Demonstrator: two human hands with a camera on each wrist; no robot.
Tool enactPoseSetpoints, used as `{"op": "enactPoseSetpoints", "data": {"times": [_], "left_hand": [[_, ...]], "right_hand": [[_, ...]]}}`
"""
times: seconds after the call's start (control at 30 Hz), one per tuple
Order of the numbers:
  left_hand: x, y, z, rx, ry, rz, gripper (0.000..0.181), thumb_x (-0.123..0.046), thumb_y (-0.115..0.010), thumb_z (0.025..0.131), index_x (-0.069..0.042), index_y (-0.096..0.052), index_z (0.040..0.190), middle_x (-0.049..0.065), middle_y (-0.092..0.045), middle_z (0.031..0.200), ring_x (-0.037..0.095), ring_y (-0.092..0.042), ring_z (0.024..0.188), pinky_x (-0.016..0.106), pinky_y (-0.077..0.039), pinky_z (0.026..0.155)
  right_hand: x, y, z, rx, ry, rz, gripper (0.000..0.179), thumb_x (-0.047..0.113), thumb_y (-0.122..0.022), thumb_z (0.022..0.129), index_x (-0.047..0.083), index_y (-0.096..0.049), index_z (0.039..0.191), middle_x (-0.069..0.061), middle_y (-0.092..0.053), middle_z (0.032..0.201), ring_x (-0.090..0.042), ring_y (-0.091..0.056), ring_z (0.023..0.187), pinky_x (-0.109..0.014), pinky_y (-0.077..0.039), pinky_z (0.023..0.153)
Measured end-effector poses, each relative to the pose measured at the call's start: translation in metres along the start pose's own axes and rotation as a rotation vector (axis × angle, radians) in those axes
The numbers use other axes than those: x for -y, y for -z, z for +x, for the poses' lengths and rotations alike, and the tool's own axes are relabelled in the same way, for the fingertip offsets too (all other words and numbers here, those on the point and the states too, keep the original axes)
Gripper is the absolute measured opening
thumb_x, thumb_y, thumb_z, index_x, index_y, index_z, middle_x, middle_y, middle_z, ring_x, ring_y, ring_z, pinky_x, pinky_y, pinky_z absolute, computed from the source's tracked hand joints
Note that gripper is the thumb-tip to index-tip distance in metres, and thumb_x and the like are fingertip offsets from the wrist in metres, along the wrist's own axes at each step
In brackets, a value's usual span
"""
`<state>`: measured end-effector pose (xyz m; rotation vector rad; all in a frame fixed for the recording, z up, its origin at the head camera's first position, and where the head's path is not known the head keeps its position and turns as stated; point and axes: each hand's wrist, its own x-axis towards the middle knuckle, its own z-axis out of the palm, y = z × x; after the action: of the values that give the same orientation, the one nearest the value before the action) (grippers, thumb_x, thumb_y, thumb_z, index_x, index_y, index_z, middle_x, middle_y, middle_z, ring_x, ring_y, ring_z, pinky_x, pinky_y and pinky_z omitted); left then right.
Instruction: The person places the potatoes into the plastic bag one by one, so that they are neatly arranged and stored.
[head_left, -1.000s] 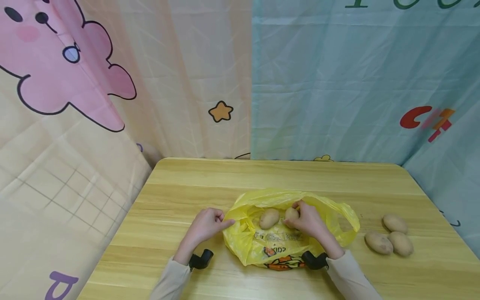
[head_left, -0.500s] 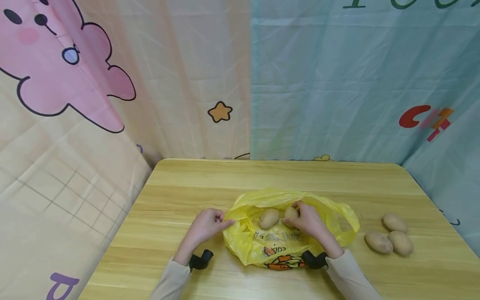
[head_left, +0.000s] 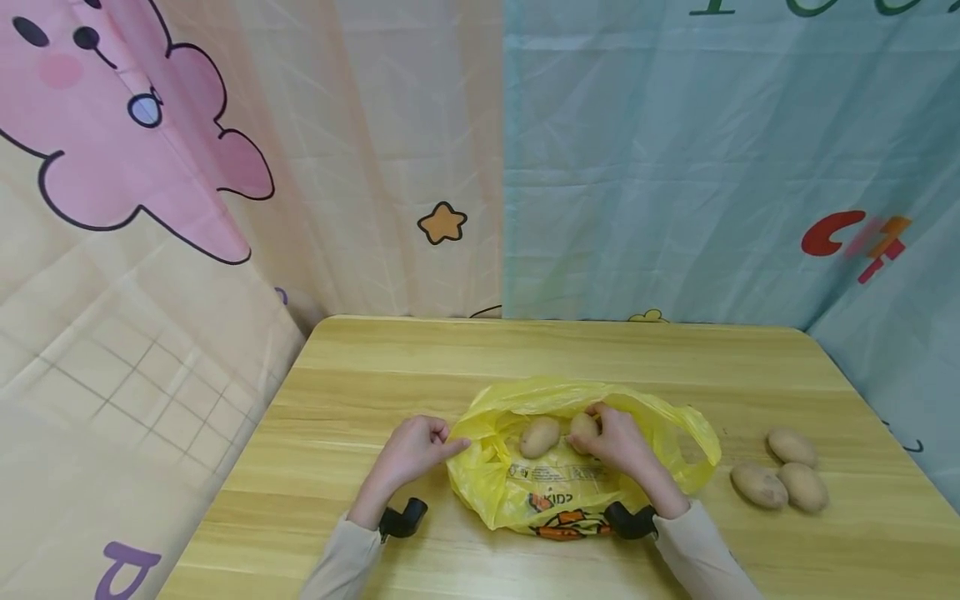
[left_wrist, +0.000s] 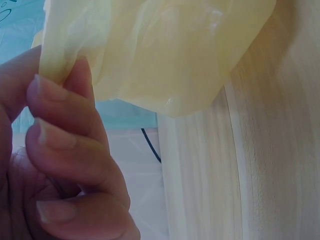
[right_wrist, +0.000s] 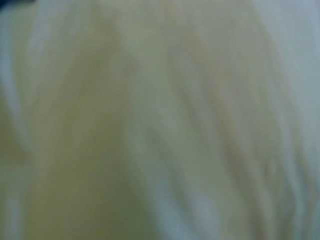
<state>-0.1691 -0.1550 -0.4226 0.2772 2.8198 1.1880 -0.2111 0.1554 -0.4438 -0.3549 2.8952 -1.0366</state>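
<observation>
A yellow plastic bag (head_left: 487,492) lies on the table with its mouth spread wide. My left hand (head_left: 414,450) pinches the bag's left edge between thumb and forefinger; in the left wrist view the bag film (left_wrist: 165,60) hangs from those fingers, the others curled below. Inside the bag, my right hand (head_left: 618,437) grips a potato (head_left: 582,428) by its right side, partly covered by the fingers. Another potato (head_left: 540,437) lies to its left in the bag. Blurred yellow film (right_wrist: 150,120) fills the right wrist view and hides that hand.
Three more potatoes (head_left: 759,486) sit in a cluster on the wooden table (head_left: 360,367), right of the bag. The bag's loop handle (head_left: 701,437) sticks out to the right. Printed curtains (head_left: 645,183) hang behind the table and at its sides.
</observation>
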Motion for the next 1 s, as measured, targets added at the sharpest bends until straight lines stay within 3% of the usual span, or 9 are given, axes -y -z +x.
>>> {"op": "enactPoseSetpoints", "data": {"times": [1.0], "left_hand": [[-0.0011,0.0011,-0.0001,0.003,0.005,-0.004,0.041,-0.033,-0.073,0.084,-0.015,-0.045,0.06,-0.008,-0.029,0.048,0.007,-0.027,0.044,0.022,-0.023,0.045]], "right_hand": [[-0.0028,0.0038,-0.0039,-0.003,-0.007,0.019,0.049,0.023,-0.077,0.08,-0.009,-0.057,0.11,-0.013,-0.064,0.085,-0.023,-0.06,0.073,-0.037,-0.049,0.061]]}}
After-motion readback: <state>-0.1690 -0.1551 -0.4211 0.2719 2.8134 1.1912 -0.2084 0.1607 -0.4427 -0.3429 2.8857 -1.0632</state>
